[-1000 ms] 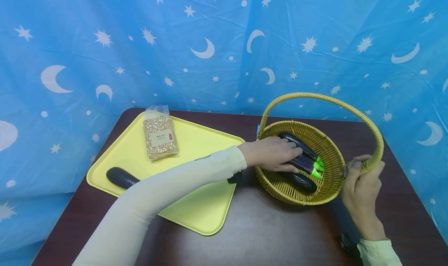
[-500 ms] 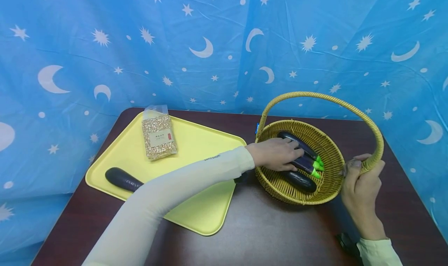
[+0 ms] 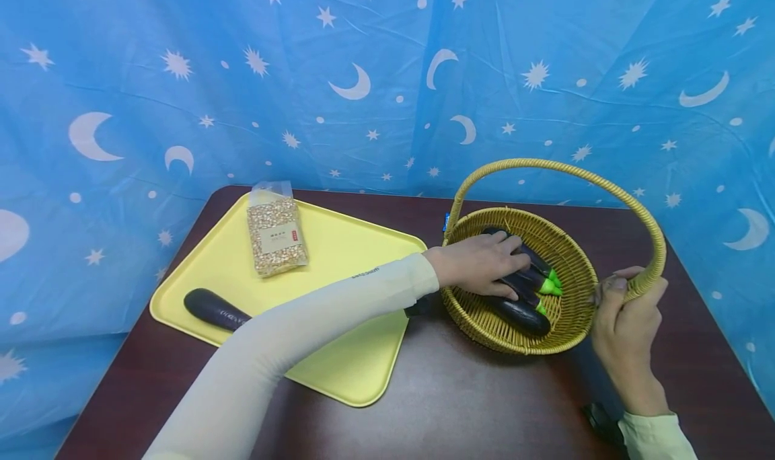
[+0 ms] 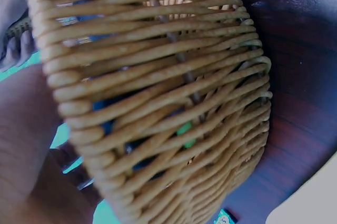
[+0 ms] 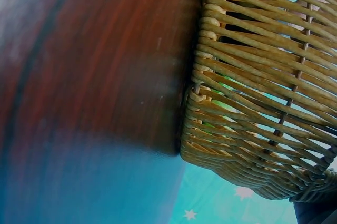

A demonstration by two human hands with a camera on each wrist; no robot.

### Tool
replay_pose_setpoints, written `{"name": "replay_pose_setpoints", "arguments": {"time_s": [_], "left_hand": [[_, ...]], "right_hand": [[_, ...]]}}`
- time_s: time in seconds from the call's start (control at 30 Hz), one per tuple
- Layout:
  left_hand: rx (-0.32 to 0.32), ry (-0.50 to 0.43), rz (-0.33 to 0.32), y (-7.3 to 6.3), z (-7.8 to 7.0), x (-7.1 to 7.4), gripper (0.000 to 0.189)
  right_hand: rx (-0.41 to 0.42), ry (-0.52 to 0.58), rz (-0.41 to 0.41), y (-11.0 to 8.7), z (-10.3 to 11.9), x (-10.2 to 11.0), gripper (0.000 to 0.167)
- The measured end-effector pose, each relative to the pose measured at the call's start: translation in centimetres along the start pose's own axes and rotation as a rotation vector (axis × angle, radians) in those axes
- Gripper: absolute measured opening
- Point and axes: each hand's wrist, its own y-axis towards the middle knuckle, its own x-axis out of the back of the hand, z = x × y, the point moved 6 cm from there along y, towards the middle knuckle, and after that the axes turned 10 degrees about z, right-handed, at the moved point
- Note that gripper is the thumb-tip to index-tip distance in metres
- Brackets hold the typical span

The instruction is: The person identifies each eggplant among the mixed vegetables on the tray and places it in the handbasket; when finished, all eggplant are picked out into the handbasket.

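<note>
A round wicker basket point(image 3: 575, 272) with a tall arched handle stands on the right of the table. Several dark eggplants point(image 3: 523, 317) with bright green stem ends lie in it. My left hand point(image 3: 484, 263) reaches over the basket's left rim, its fingers bent over the eggplants and its thumb toward the front one; its palm side is hidden. My right hand point(image 3: 630, 332) grips the basket at the right foot of its handle. In the left wrist view the woven wall point(image 4: 158, 92) covers most of the eggplants. The right wrist view shows the wall's other side point(image 5: 263, 87).
A yellow tray point(image 3: 339, 238) lies at the left of the dark table point(image 3: 460, 399). On it are a clear bag of grains point(image 3: 278, 235) and a single eggplant point(image 3: 212, 309), partly behind the left sleeve. A blue curtain point(image 3: 387, 83) hangs behind.
My left hand has edged right inside the basket, and the eggplants under it have shifted, their green ends now lying differently. The right hand and the basket stay in place.
</note>
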Motion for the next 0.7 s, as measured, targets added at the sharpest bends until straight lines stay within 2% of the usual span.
{"name": "replay_pose_setpoints", "arguments": {"time_s": [0.17,0.3,0.4,0.53,0.7], "left_hand": [[-0.020,-0.058,-0.096,-1.5,0.2,1.2,0.077],[-0.037,-0.092,-0.163,-3.4,0.2,2.0,0.079],[-0.048,-0.089,-0.248,-5.6,0.2,2.5,0.075],[-0.045,-0.097,-0.385,-9.2,0.7,2.9,0.068],[-0.031,-0.163,-0.488,-13.8,1.7,2.2,0.061]], "right_hand": [[0.006,-0.013,0.000,0.0,0.0,-0.1,0.029],[-0.002,-0.003,0.000,0.0,0.0,-0.2,0.030],[-0.014,0.001,-0.004,0.0,0.1,-0.2,0.031],[-0.019,-0.010,-0.011,0.0,0.1,0.0,0.031],[-0.028,-0.033,-0.011,-0.2,-0.6,0.0,0.030]]}}
